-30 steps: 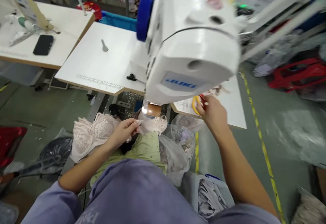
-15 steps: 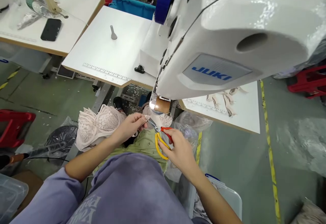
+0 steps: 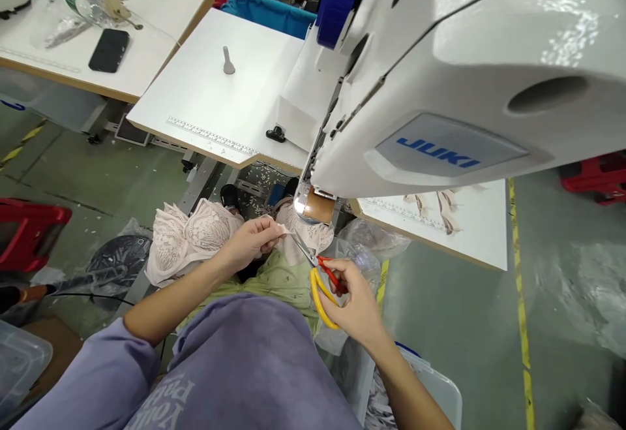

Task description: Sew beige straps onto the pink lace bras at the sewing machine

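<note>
Between its fingertips, my left hand (image 3: 257, 239) pinches a narrow end of pale pink fabric, beside a lace bra (image 3: 195, 237) that lies across my lap. Another lace cup (image 3: 310, 234) shows behind the fingers, below the sewing machine's arm end. My right hand (image 3: 355, 299) grips scissors (image 3: 320, 293) with one red and one yellow handle loop. Their blades point up and left, toward the fabric end, and look nearly closed. Whether the tips touch the fabric I cannot tell.
A white JUKI sewing machine (image 3: 440, 136) overhangs the right side. The left table (image 3: 195, 84) carries a grey peg (image 3: 228, 61); fabric strips (image 3: 445, 208) lie on the right table. A plastic bin (image 3: 440, 384) stands by my right forearm, red stools (image 3: 29, 234) at the sides.
The scissors and my right hand have moved slightly right and down, away from the left fingertips. My left hand keeps its pinch on the fabric. The whole view has shifted a little.
</note>
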Demonstrator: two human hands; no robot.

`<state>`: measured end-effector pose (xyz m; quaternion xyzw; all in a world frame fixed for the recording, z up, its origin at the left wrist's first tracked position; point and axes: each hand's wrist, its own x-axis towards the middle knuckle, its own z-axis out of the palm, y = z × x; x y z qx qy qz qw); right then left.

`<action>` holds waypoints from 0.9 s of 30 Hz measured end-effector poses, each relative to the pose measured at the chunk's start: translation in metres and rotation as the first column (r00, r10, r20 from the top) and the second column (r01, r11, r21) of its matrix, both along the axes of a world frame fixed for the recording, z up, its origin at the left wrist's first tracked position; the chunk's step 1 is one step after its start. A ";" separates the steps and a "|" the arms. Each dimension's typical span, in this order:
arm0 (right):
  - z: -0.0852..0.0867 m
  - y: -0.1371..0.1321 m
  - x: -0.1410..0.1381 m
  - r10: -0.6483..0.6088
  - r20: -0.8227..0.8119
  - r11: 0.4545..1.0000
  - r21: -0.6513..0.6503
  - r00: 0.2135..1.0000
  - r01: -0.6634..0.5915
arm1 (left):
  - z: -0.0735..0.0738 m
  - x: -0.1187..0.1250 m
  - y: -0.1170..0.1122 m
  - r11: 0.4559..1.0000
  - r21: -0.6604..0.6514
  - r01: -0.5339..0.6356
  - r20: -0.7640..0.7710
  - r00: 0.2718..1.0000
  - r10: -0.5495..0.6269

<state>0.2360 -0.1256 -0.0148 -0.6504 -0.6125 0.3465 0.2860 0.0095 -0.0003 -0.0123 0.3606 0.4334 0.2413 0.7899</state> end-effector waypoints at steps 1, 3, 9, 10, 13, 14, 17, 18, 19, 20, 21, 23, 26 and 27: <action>0.000 0.002 -0.003 0.008 0.009 1.000 -0.012 1.000 -0.008 | 0.000 0.000 0.000 1.000 0.006 0.001 -0.001 1.000 -0.001; 0.000 0.007 -0.009 0.010 0.021 0.999 -0.035 1.000 -0.009 | 0.001 0.000 0.000 0.998 0.058 0.003 -0.032 0.999 -0.002; -0.002 0.022 -0.017 0.010 0.016 0.997 -0.076 1.000 -0.009 | -0.003 -0.001 -0.001 0.967 0.247 0.062 -0.167 0.986 -0.020; -0.003 0.023 -0.017 0.012 0.011 0.997 -0.079 1.000 -0.011 | -0.004 -0.002 -0.001 0.962 0.265 0.068 -0.184 0.983 -0.018; -0.006 0.025 -0.017 0.017 -0.007 0.995 -0.096 1.000 -0.017 | -0.005 -0.003 0.000 0.952 0.294 0.083 -0.218 0.976 -0.018; -0.006 0.025 -0.016 0.018 -0.008 0.994 -0.105 1.000 -0.019 | -0.005 -0.003 0.000 0.950 0.299 0.091 -0.225 0.974 -0.023; -0.003 0.025 -0.016 0.011 0.002 0.993 -0.120 1.000 -0.011 | -0.004 -0.004 0.001 0.946 0.304 0.110 -0.237 0.971 -0.037; -0.001 0.025 -0.016 0.010 0.004 0.992 -0.125 1.000 -0.009 | -0.003 -0.005 0.001 0.946 0.305 0.113 -0.240 0.970 -0.038; 0.001 0.025 -0.016 0.009 0.003 0.991 -0.130 1.000 -0.008 | -0.004 -0.005 0.001 0.945 0.307 0.116 -0.245 0.969 -0.039; 0.003 0.024 -0.017 0.008 -0.001 0.991 -0.137 1.000 -0.008 | -0.004 -0.005 0.001 0.943 0.311 0.120 -0.252 0.967 -0.040; 0.004 0.023 -0.017 0.006 -0.005 0.990 -0.144 1.000 -0.007 | -0.004 -0.004 0.001 0.940 0.318 0.120 -0.259 0.965 -0.036; 0.005 0.018 -0.015 -0.013 -0.020 0.988 -0.154 1.000 0.010 | -0.005 -0.004 0.000 0.939 0.329 0.105 -0.263 0.965 -0.016; 0.003 0.008 0.000 -0.087 -0.044 0.980 -0.182 0.995 0.077 | -0.002 -0.002 -0.001 0.956 0.291 0.032 -0.189 0.982 0.025; 0.003 0.008 0.009 -0.107 -0.032 0.975 -0.199 0.994 0.099 | -0.001 -0.002 -0.002 0.965 0.262 0.003 -0.147 0.989 0.037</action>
